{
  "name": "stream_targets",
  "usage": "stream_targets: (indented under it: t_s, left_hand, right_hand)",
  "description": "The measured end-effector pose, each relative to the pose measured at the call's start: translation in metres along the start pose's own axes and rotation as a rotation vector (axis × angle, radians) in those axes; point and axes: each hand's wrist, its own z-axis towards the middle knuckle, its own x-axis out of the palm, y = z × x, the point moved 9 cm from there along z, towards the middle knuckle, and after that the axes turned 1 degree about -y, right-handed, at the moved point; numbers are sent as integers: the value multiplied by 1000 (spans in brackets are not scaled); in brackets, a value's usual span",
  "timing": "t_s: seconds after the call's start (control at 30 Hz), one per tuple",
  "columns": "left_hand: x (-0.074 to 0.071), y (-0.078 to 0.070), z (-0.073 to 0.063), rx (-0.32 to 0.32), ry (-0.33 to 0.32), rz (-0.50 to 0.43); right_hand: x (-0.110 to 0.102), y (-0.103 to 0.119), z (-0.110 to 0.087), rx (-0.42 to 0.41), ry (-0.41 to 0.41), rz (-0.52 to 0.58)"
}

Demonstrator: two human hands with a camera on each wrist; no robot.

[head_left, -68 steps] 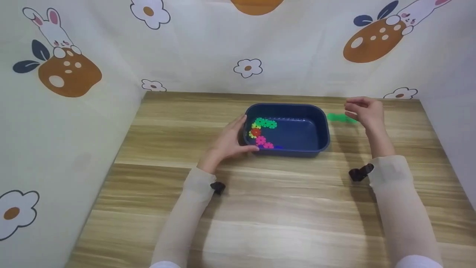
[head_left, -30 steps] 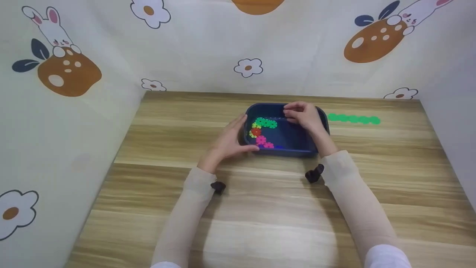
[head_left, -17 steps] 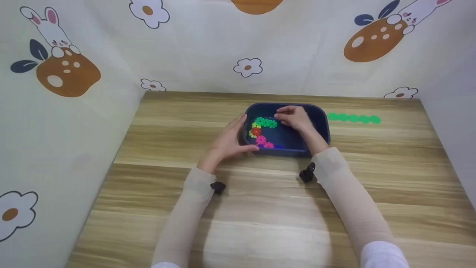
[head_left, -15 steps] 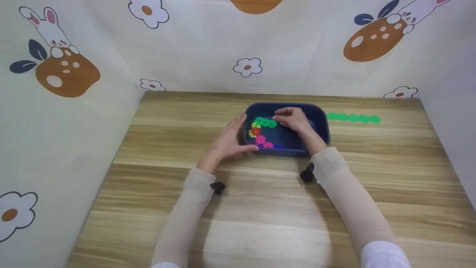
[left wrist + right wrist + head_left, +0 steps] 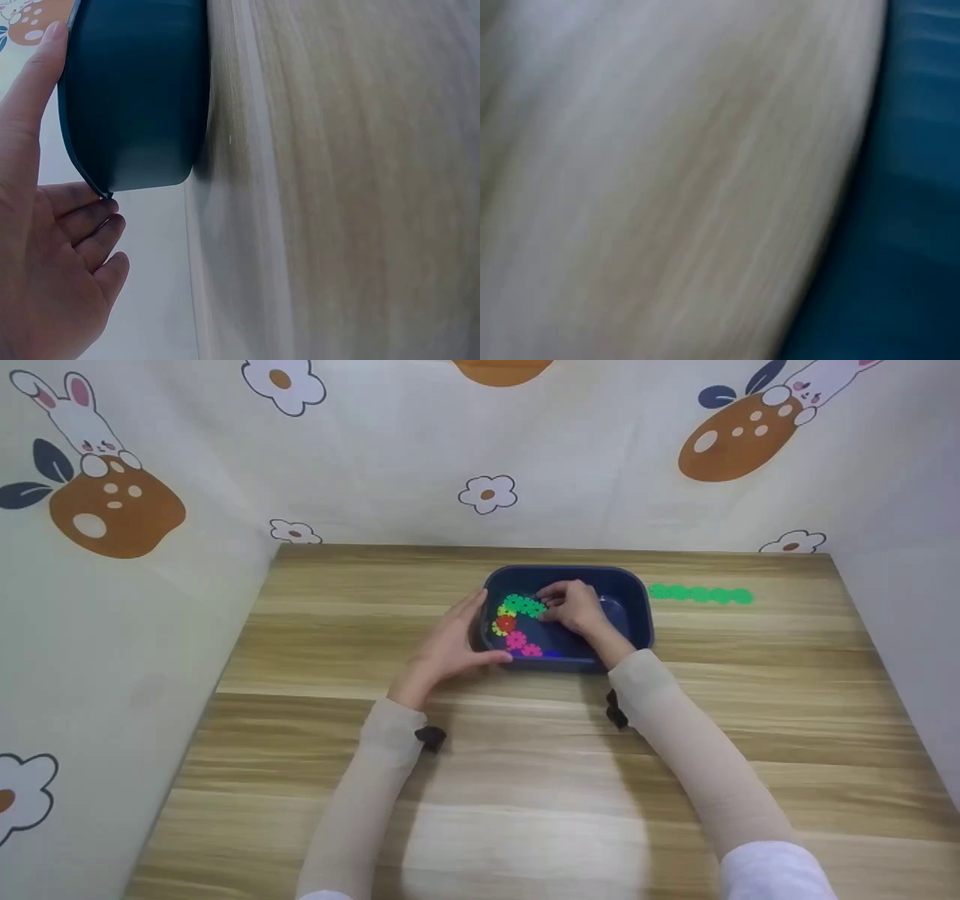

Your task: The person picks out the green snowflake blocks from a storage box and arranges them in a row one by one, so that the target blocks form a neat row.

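Tray (image 5: pixel 559 666) on a wood-grain counter (image 5: pixel 525 825), touched at its left end by a left grip (image 5: pixel 446 646) spread wide; inside, right grip (image 5: pixel 576 606) partly curled at the tip of a green disc chain (image 5: pixel 523 604), any hold impossible to tell; longer green chain (image 5: pixel 700 594) lying just beyond the right rim.

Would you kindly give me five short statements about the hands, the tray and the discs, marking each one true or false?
1. The left hand holds the blue tray. True.
2. The right hand is inside the tray, near green discs. True.
3. The tray holds only green discs. False: a red disc and pink discs lie there too.
4. A green strip lies on the table, right of the tray. True.
5. The left hand touches the green strip. False: it is at the tray's left end.
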Motion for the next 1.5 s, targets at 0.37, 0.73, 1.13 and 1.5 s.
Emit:
stream_targets:
  t_s: [0.37, 0.73, 1.13, 1.5]
  left_hand:
    - [0, 0, 0, 1, 7, -2]
    - [2, 0, 0, -5, 4, -15]
    - [0, 0, 0, 5, 6, -33]
    - [0, 1, -1, -3, 9, -46]
  right_hand:
    - [7, 4, 0, -2, 16, -112]
    - [5, 7, 0, -105, 26, -24]
    - [1, 9, 0, -107, 15, 7]
    - [-4, 5, 0, -67, -14, 108]
